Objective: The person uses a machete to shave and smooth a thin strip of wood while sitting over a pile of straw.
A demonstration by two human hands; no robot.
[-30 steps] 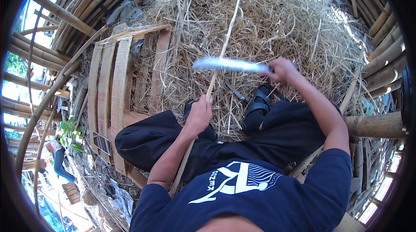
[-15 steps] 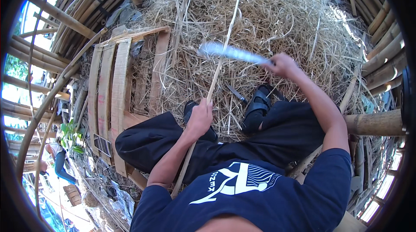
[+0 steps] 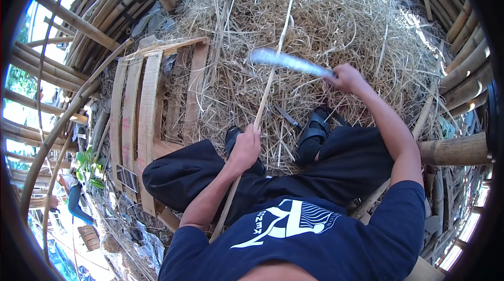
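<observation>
My left hand [image 3: 245, 150] is closed around a long, thin bamboo strip [image 3: 266, 94]. The strip runs from beside my left hip, between my knees, up past the far edge of the view. My right hand [image 3: 347, 79] grips the dark handle of a machete [image 3: 294, 64]. Its pale blade, smeared by motion, points left and overlaps the strip well beyond my left hand; whether they touch I cannot tell. A smaller knife [image 3: 287, 117] lies on the shavings near my right sandal [image 3: 314, 133].
Curly bamboo shavings [image 3: 325, 24] cover the ground ahead. A slatted wooden pallet [image 3: 148, 97] lies to the left. Bamboo poles [image 3: 79, 21] stand and stack at the left, with more poles [image 3: 464, 76] at the right. Another person's arm [image 3: 75, 201] shows at the far left.
The machete blade has shifted slightly right against the strip, still blurred. My left hand keeps its hold on the strip, and the whole view has moved a little.
</observation>
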